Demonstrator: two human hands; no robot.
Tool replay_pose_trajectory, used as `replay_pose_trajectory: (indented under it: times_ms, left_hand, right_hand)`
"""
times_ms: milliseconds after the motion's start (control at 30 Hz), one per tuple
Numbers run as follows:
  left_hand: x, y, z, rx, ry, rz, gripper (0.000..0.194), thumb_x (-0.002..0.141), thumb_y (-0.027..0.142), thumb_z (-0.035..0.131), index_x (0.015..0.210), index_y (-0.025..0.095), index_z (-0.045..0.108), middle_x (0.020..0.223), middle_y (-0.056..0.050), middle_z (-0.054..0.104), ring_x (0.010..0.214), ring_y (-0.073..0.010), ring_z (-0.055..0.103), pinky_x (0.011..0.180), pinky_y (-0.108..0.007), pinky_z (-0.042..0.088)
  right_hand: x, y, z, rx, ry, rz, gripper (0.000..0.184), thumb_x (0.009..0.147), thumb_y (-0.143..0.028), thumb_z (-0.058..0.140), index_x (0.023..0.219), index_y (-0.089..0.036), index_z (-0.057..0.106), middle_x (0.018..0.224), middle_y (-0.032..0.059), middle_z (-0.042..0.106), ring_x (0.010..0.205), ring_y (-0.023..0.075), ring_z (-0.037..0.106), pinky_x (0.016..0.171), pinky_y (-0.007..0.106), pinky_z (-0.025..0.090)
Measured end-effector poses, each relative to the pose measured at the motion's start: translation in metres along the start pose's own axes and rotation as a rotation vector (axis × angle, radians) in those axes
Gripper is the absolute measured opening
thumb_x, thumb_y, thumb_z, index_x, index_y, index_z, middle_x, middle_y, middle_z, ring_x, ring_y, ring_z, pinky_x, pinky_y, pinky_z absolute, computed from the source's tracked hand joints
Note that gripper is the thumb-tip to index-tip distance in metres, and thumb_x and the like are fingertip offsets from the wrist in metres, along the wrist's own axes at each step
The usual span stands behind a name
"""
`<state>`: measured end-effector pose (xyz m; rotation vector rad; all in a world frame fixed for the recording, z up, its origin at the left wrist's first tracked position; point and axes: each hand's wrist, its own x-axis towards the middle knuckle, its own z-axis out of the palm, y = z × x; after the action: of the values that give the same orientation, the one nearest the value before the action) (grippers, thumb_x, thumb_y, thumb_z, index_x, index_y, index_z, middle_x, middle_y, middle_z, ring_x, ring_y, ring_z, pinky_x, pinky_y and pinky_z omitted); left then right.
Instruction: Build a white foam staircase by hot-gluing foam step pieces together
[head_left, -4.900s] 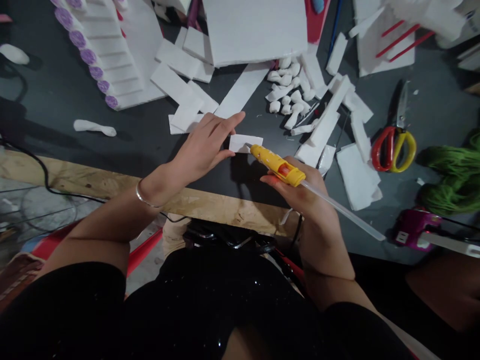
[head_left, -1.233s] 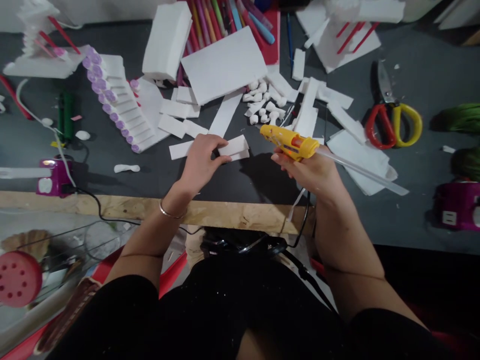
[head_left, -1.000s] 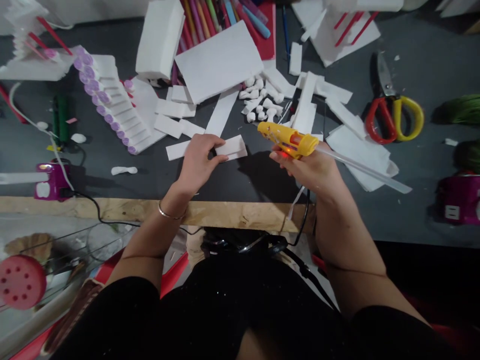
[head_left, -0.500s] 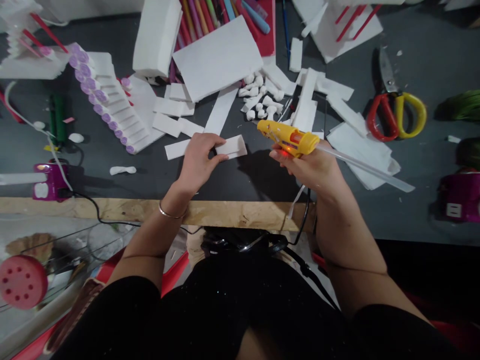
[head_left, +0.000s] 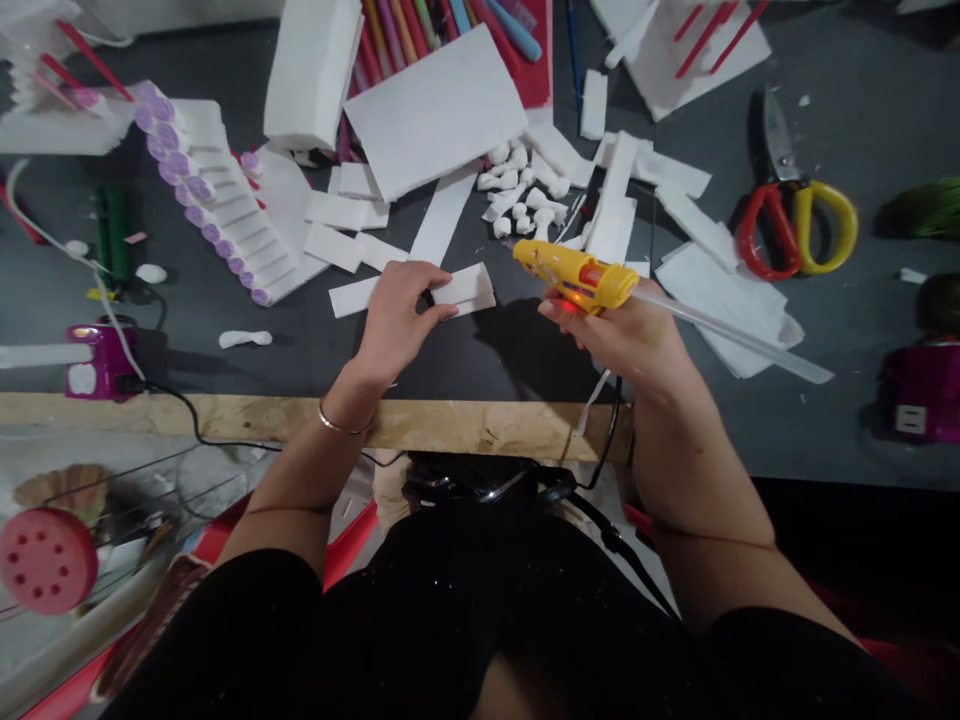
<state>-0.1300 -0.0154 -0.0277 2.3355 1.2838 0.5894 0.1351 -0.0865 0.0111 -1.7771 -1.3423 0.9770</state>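
My left hand (head_left: pixel 405 315) pinches a small folded-looking white strip (head_left: pixel 469 288) between thumb and fingers, low over the dark table. Another flat white strip (head_left: pixel 351 297) lies partly under that hand. In my right hand (head_left: pixel 611 325) is a yellow hot glue gun (head_left: pixel 574 272), its nozzle pointing left and a red light glowing by the fingers. A long clear glue stick (head_left: pixel 739 335) sticks out of its back end. The nozzle is apart from the white strip. Just beyond it lies a cluster of small white knotted pieces (head_left: pixel 525 190).
Scissors with red and yellow handles (head_left: pixel 799 230) lie at the right. White sheets and strips (head_left: pixel 435 110) cover the back middle, near coloured pens (head_left: pixel 405 40). A white staircase model with purple rolls (head_left: pixel 217 200) stands left. A black cord (head_left: pixel 616 420) hangs over the wooden table edge (head_left: pixel 480 428).
Both hands, the white strip and the glue gun stay almost where they were. The view has shifted very slightly.
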Motion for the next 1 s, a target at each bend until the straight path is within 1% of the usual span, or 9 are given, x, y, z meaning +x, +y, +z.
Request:
replay_pose_trajectory:
  times_ms: [133, 267, 333, 467, 533, 733, 867, 1000]
  left_hand:
    - [-0.0003, -0.0011, 0.0016, 0.005, 0.008, 0.003, 0.024, 0.091, 0.021, 0.076, 0.114, 0.023, 0.069, 0.112, -0.008, 0.074, 0.105, -0.0241, 0.065, 0.081, -0.036, 0.054]
    - [-0.001, -0.0024, 0.003, 0.009, 0.013, 0.026, 0.02, 0.094, 0.022, 0.073, 0.113, 0.024, 0.068, 0.111, -0.007, 0.075, 0.103, -0.0231, 0.065, 0.082, -0.037, 0.054]
    - [-0.0013, -0.0031, 0.0032, 0.011, 0.01, 0.034, 0.019, 0.095, 0.023, 0.073, 0.113, 0.024, 0.067, 0.112, -0.007, 0.075, 0.105, -0.0231, 0.065, 0.083, -0.037, 0.054]
    - [-0.0008, -0.0051, 0.0031, 0.007, 0.0, 0.07, 0.016, 0.096, 0.025, 0.073, 0.111, 0.023, 0.067, 0.113, -0.007, 0.076, 0.109, -0.0239, 0.066, 0.093, -0.039, 0.054]
    - [0.0001, -0.0059, 0.0028, 0.017, -0.016, 0.074, 0.014, 0.096, 0.025, 0.072, 0.11, 0.023, 0.067, 0.112, -0.007, 0.076, 0.11, -0.0241, 0.066, 0.094, -0.039, 0.054]
    - [0.0019, -0.0034, 0.0005, 0.012, -0.054, 0.035, 0.015, 0.096, 0.027, 0.073, 0.109, 0.023, 0.067, 0.112, -0.006, 0.075, 0.108, -0.024, 0.064, 0.093, -0.04, 0.053]
    - [0.0021, 0.001, -0.0004, -0.017, -0.06, 0.003, 0.014, 0.095, 0.027, 0.074, 0.106, 0.023, 0.067, 0.112, -0.006, 0.075, 0.106, -0.0236, 0.064, 0.095, -0.04, 0.052]
    - [0.0019, 0.0026, 0.0003, -0.037, -0.064, -0.015, 0.016, 0.093, 0.027, 0.075, 0.106, 0.023, 0.067, 0.113, -0.006, 0.075, 0.107, -0.0239, 0.064, 0.094, -0.04, 0.052]
  right_hand:
    - [-0.0003, -0.0013, -0.0009, -0.013, 0.0, -0.022, 0.029, 0.078, -0.05, 0.08, 0.083, -0.022, 0.075, 0.077, 0.0049, 0.076, 0.083, 0.0254, 0.078, 0.073, 0.038, 0.064]
    - [0.0002, -0.0007, -0.0012, -0.005, 0.0, -0.011, 0.032, 0.077, -0.052, 0.08, 0.083, -0.021, 0.076, 0.077, 0.0046, 0.076, 0.084, 0.0257, 0.078, 0.08, 0.042, 0.064]
    - [0.0002, 0.0003, -0.0011, -0.008, 0.001, -0.011, 0.033, 0.076, -0.053, 0.081, 0.084, -0.021, 0.076, 0.08, 0.0053, 0.077, 0.085, 0.0263, 0.078, 0.082, 0.044, 0.064]
    - [-0.0005, 0.0017, -0.0013, -0.024, 0.003, -0.026, 0.036, 0.077, -0.056, 0.08, 0.086, -0.021, 0.077, 0.082, 0.0067, 0.078, 0.087, 0.0269, 0.078, 0.078, 0.042, 0.065]
    - [-0.0008, 0.0013, -0.0017, -0.024, -0.007, -0.023, 0.037, 0.077, -0.057, 0.079, 0.086, -0.021, 0.077, 0.082, 0.0066, 0.078, 0.087, 0.0272, 0.078, 0.078, 0.043, 0.065]
    - [-0.0007, 0.0014, -0.0011, -0.038, 0.001, -0.02, 0.034, 0.077, -0.058, 0.077, 0.082, -0.025, 0.074, 0.077, 0.0049, 0.075, 0.089, 0.0296, 0.079, 0.077, 0.045, 0.065]
    - [-0.0015, 0.0014, -0.0003, -0.033, 0.008, -0.007, 0.03, 0.076, -0.055, 0.078, 0.08, -0.026, 0.072, 0.075, 0.0031, 0.074, 0.088, 0.029, 0.079, 0.084, 0.049, 0.064]
    - [-0.0028, -0.003, -0.0011, -0.046, -0.011, -0.008, 0.033, 0.077, -0.059, 0.074, 0.081, -0.026, 0.072, 0.07, 0.002, 0.07, 0.084, 0.0275, 0.078, 0.084, 0.051, 0.065]
